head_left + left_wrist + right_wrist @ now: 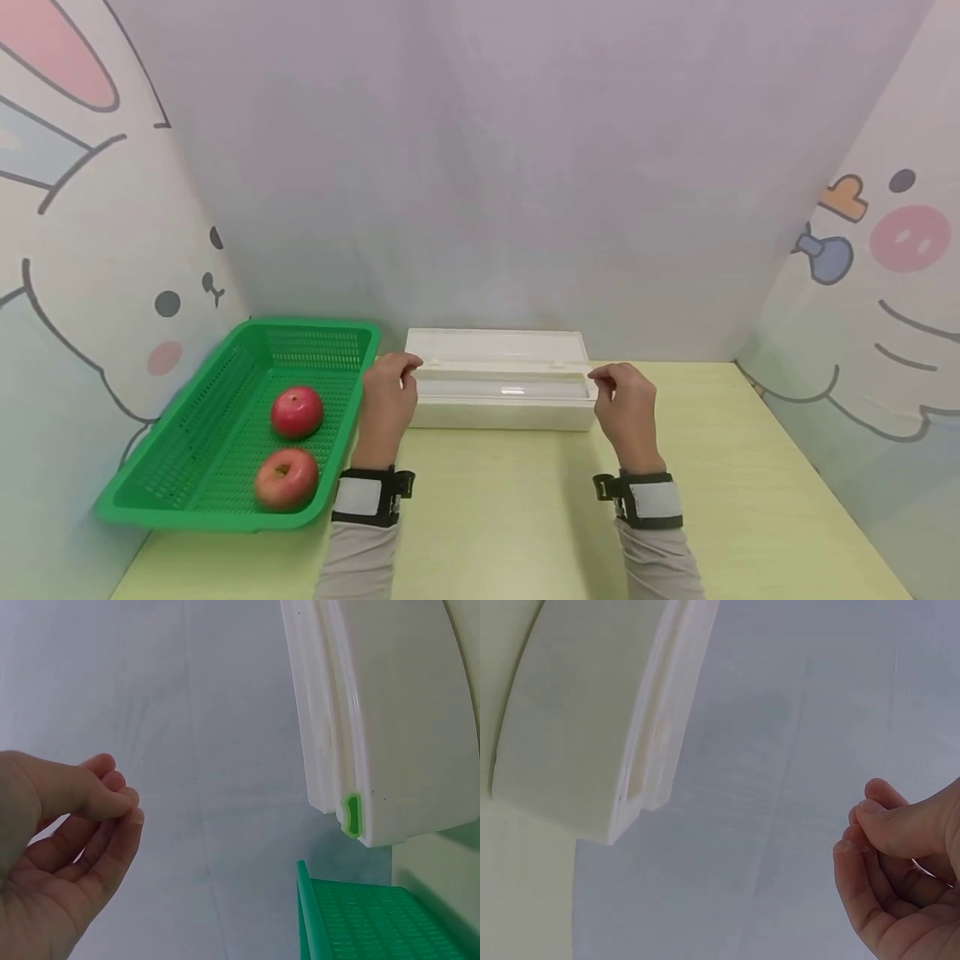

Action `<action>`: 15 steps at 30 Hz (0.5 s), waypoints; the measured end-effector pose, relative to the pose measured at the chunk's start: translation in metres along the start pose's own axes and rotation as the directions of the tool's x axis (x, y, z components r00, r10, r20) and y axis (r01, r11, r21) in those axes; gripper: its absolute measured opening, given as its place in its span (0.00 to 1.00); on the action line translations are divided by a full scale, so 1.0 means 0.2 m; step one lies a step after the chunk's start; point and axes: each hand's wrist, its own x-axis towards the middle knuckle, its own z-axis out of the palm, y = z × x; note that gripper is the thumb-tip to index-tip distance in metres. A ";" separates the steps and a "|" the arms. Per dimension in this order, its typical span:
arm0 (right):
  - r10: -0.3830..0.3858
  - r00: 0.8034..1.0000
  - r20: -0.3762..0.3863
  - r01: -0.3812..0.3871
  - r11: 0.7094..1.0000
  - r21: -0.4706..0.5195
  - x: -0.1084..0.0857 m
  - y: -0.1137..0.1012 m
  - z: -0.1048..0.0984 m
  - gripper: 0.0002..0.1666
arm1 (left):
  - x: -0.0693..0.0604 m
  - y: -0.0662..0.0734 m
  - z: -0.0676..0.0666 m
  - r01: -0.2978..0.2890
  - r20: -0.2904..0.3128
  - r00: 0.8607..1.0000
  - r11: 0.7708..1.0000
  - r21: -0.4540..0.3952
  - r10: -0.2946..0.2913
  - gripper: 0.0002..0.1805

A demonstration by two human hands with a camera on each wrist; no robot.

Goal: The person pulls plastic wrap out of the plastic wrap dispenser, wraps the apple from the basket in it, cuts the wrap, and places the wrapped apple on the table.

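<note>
A white cling film dispenser box (501,415) lies on the table with its lid (495,345) raised at the back and a shiny roll (502,389) inside. At its left end my left hand (390,400) pinches the nearly invisible cling film between thumb and fingertips. My right hand (628,408) does likewise at the right end; in the right wrist view a faint clear edge of cling film (861,848) shows at the fingertips. Both wrist views show the hands apart from the box. The sheet between the hands is too transparent to trace.
Left of the box stands a green plastic basket (352,442), close to my left forearm. It holds a red apple (297,412) and a paler apple (287,480). Printed cloth walls (840,350) flank the yellow table (495,517), with a plain grey cloth (487,183) behind.
</note>
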 end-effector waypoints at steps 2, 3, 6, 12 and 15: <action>-0.002 1.000 -0.003 0.002 1.000 0.001 0.00 0.00 0.00 0.09 | 0.00 0.00 -0.01 -0.025 -0.001 1.000 0.999 0.027 0.025 0.11; -0.003 1.000 -0.006 0.003 1.000 0.002 0.00 0.00 0.00 0.09 | 0.00 0.00 -0.01 -0.032 -0.001 0.999 0.999 0.035 0.032 0.11; -0.008 1.000 -0.011 0.008 1.000 0.000 0.01 0.00 -0.01 0.09 | 0.00 0.00 -0.02 -0.038 0.000 0.999 0.998 0.048 0.038 0.11; -0.010 1.000 -0.023 0.010 1.000 -0.001 0.01 -0.01 -0.01 0.10 | 0.00 0.00 -0.03 -0.034 -0.001 0.999 0.998 0.052 0.034 0.12; -0.009 1.000 -0.030 0.009 1.000 -0.001 0.01 -0.01 -0.02 0.10 | 0.01 0.00 -0.03 -0.040 -0.009 0.999 0.999 0.037 0.041 0.12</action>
